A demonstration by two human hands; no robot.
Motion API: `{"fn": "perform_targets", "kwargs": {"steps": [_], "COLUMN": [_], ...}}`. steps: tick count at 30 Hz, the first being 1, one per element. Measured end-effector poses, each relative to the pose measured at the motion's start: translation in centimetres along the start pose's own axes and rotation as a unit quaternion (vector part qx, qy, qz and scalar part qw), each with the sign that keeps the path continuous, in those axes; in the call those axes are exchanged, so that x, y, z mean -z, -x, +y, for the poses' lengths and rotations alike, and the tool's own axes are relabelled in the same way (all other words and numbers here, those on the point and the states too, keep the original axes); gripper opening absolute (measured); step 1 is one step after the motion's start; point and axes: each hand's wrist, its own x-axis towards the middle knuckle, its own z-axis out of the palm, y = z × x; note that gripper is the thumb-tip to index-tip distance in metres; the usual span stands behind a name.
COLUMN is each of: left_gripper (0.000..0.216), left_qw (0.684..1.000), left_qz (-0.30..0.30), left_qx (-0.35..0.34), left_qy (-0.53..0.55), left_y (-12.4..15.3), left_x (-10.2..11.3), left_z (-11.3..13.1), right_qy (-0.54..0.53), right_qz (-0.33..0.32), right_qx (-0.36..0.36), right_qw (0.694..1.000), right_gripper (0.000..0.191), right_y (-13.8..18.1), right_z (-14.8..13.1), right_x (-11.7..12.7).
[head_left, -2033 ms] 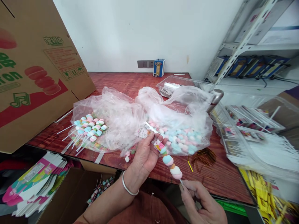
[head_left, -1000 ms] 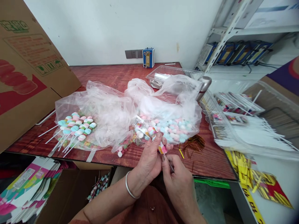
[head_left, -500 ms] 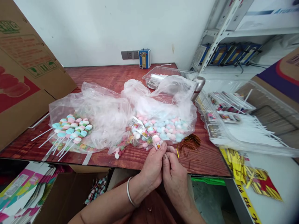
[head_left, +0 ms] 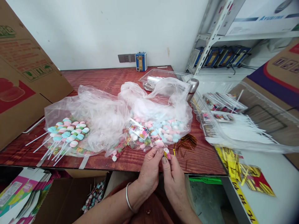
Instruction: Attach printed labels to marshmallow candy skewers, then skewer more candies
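My left hand (head_left: 150,168) and my right hand (head_left: 174,177) meet at the table's front edge, thumbs and fingertips pressed together. Between them is a printed clear wrapper (head_left: 166,152) around pink marshmallow candy (head_left: 158,143); both hands pinch its lower end. A short yellow strip (head_left: 174,151) stands up beside my right fingers, and whether they hold it I cannot tell. Just beyond lie a flat printed wrapper (head_left: 137,128) and an open plastic bag (head_left: 161,105) of pink, blue and white marshmallows (head_left: 171,127). Gold twist ties (head_left: 187,143) lie right of my hands.
Marshmallow lollipops (head_left: 67,132) on white sticks rest on another plastic bag (head_left: 100,118) at left. A clear tray (head_left: 245,144) of white sticks stands right, near a metal flask (head_left: 192,87). Cardboard boxes (head_left: 28,62) flank the table. Below left, an open box (head_left: 63,193) holds wrapped candies.
Both hands have come slightly lower and nearer my body, and more of the printed wrapper shows between them. The whole view has shifted slightly.
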Motion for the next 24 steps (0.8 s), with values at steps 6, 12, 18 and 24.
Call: {"fn": "perform_targets", "kwargs": {"steps": [6,12,18,24], "left_gripper": [0.022,0.042,0.033,0.026], "left_qw": [0.996,0.96,0.966,0.977], "left_qz": [-0.024,-0.222,-0.195,-0.019], "left_qx": [-0.024,0.17,0.155,-0.061], "left_qy": [-0.082,-0.033,-0.063,-0.203], "left_y": [-0.4,-0.2,-0.3,-1.7], "left_x": [0.7,3.0,3.4,4.3], "left_z": [0.8,2.5,3.2,5.4], "right_qy": [-0.239,-0.58,-0.52,0.13], "right_qz": [-0.012,-0.273,-0.288,0.025], "right_qx": [-0.119,-0.256,-0.216,0.042], "right_qw": [0.964,0.723,0.774,0.99], "right_gripper": [0.039,0.047,0.038,0.02], "right_y": [-0.9,0.9,1.4,-0.4], "right_z": [-0.1,0.4,-0.1,2.1], "right_x": [-0.1,-0.6,-1.1,2.0]}}
